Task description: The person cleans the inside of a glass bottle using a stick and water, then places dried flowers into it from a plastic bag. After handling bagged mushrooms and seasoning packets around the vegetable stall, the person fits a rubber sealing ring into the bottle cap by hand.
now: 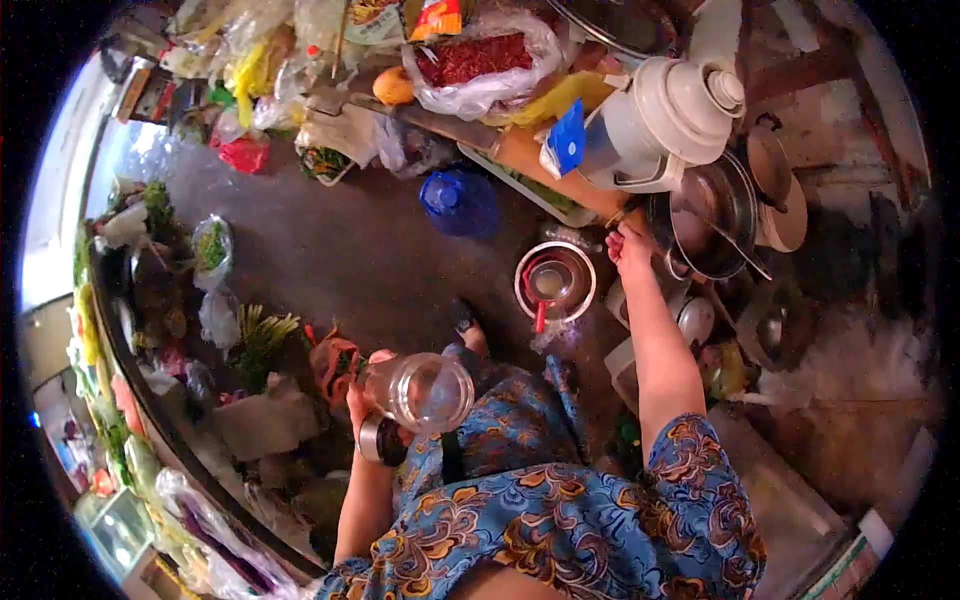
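Basically, L hand [362, 404] is wrapped round a clear jar [430, 392], up in front of the patterned clothing [560, 500], w/ a dark-and-silver lid-like piece [380, 440] just below it, near the wrist. Jar's prob. glass or hard plastic: stiff, fairly light, slick if wet, maybe breakable; best held round the body, full palm, not by the rim. R hand [628, 250] is curled near the dark pan [712, 200]; can't tell if it's pinching anything.

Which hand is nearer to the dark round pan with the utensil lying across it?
Right. The right hand is just left of the dark pan; contact is unclear. The left hand is well away, lower left in view, holding a clear jar.
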Available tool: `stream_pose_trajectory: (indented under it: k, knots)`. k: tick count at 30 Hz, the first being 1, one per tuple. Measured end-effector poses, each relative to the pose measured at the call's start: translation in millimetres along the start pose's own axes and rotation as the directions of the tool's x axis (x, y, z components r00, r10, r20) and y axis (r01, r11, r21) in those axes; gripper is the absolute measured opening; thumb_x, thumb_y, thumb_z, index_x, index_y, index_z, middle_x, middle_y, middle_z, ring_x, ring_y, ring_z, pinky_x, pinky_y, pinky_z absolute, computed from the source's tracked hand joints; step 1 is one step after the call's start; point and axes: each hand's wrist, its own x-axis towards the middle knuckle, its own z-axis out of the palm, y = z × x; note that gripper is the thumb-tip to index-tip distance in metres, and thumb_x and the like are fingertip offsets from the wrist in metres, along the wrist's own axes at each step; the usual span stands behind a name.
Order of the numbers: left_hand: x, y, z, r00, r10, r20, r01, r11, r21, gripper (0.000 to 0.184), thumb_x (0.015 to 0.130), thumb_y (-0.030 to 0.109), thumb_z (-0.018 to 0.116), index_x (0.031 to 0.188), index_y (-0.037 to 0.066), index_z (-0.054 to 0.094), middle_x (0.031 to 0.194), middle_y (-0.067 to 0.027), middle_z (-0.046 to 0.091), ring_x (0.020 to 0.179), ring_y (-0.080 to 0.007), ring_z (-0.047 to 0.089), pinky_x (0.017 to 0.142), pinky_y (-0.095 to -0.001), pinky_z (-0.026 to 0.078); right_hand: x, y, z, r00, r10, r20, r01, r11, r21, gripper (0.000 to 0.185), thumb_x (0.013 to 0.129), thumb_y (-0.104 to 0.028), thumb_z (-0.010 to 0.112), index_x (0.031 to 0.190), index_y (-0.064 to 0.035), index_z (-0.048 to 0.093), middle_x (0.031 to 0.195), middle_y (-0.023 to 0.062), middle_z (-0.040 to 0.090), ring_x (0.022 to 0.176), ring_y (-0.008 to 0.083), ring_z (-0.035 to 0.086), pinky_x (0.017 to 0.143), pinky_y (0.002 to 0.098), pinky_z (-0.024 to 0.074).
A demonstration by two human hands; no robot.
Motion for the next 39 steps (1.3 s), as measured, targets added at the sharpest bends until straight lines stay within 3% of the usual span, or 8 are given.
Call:
stream_pose_trajectory:
  k: [7, 12, 20, 24, 29, 33, 38, 39]
  knots:
    - [33, 28, 2, 0.998, -0.05, 0.049, 0.049, 0.999, 0.024, 0.062, 0.081, 0.053, 0.061, 0.116, 0.005, 0.043, 0.106, -0.0124, 0.058, 0.097, -0.0237, 0.06, 0.081, -0.036, 0.053, 1, -16, 27, 0.978, -0.132, -0.159, 0.082, 0.954, -0.288, 0.014, 0.08, -0.019, 0.07, 0.082, -0.0131, 0.057, 0.063, 0.0003, 0.06, 0.049, 0.0117, 0.057, 0.039, 0.0236, 0.0376]
    - [47, 30, -5, 0.991, -0.099, 0.084, 0.104, 0.993, -0.052, 0.062, 0.082, 0.054, 0.06, 0.116, 0.005, 0.044, 0.105, -0.0115, 0.057, 0.097, -0.0228, 0.06, 0.083, -0.0356, 0.052, 9, -25, 20, 0.983, -0.104, -0.151, 0.039, 0.924, -0.38, 0.014, 0.08, -0.019, 0.068, 0.081, -0.0104, 0.058, 0.064, 0.0013, 0.061, 0.051, 0.0115, 0.058, 0.038, 0.0244, 0.0383]
    - [49, 42, -4, 0.992, -0.126, 0.021, 0.122, 0.982, 0.142, 0.063, 0.081, 0.052, 0.061, 0.116, 0.004, 0.041, 0.094, -0.0105, 0.06, 0.078, -0.0187, 0.064, 0.054, -0.0283, 0.056, 3, -19, 25, 0.958, -0.209, -0.194, 0.114, 0.904, -0.412, 0.01, 0.083, -0.017, 0.061, 0.082, -0.0076, 0.058, 0.065, 0.0029, 0.061, 0.048, 0.0124, 0.057, 0.037, 0.0248, 0.0389]
    - [49, 49, -6, 0.99, -0.13, 0.052, 0.123, 0.985, 0.12, 0.061, 0.081, 0.051, 0.061, 0.115, 0.004, 0.041, 0.092, -0.0098, 0.06, 0.075, -0.0181, 0.064, 0.052, -0.0273, 0.055, -5, -13, 27, 0.939, -0.243, -0.243, 0.117, 0.891, -0.438, 0.011, 0.083, -0.017, 0.061, 0.081, -0.0068, 0.057, 0.064, 0.0032, 0.06, 0.047, 0.0127, 0.056, 0.037, 0.0255, 0.0386]
    - [48, 44, -3, 0.993, -0.12, 0.005, 0.12, 0.993, 0.013, 0.062, 0.08, 0.051, 0.062, 0.116, 0.004, 0.041, 0.098, -0.0105, 0.059, 0.089, -0.02, 0.061, 0.071, -0.0307, 0.054, 5, -12, 18, 0.906, -0.409, -0.109, 0.259, 0.738, -0.623, 0.014, 0.083, -0.016, 0.062, 0.081, -0.0042, 0.055, 0.063, 0.006, 0.059, 0.046, 0.0136, 0.056, 0.036, 0.0246, 0.0385]
    - [50, 44, -20, 0.988, -0.136, 0.07, 0.129, 0.988, 0.086, 0.063, 0.081, 0.052, 0.061, 0.117, 0.004, 0.041, 0.1, -0.0107, 0.057, 0.094, -0.021, 0.059, 0.079, -0.0323, 0.051, 12, -5, 13, 0.894, -0.438, -0.098, 0.326, 0.783, -0.53, 0.014, 0.083, -0.015, 0.062, 0.081, -0.0033, 0.056, 0.063, 0.0067, 0.059, 0.045, 0.0133, 0.055, 0.036, 0.024, 0.0385]
    - [51, 45, -28, 0.979, -0.189, 0.077, 0.181, 0.979, 0.091, 0.063, 0.081, 0.052, 0.061, 0.117, 0.005, 0.042, 0.101, -0.0106, 0.057, 0.092, -0.0205, 0.059, 0.079, -0.0323, 0.051, -28, 11, 4, 0.958, -0.247, -0.146, 0.134, 0.836, -0.532, 0.011, 0.082, -0.014, 0.062, 0.082, -0.0043, 0.057, 0.063, 0.0048, 0.059, 0.049, 0.0125, 0.056, 0.039, 0.0238, 0.0416]
    - [50, 45, -26, 0.976, -0.203, 0.075, 0.196, 0.976, 0.092, 0.063, 0.081, 0.052, 0.061, 0.117, 0.005, 0.042, 0.101, -0.0106, 0.057, 0.092, -0.0205, 0.059, 0.079, -0.0323, 0.051, -37, 19, 0, 0.975, -0.209, -0.073, 0.144, 0.849, -0.508, 0.008, 0.082, -0.013, 0.061, 0.082, -0.006, 0.058, 0.063, 0.0038, 0.06, 0.051, 0.0126, 0.058, 0.041, 0.0235, 0.0429]
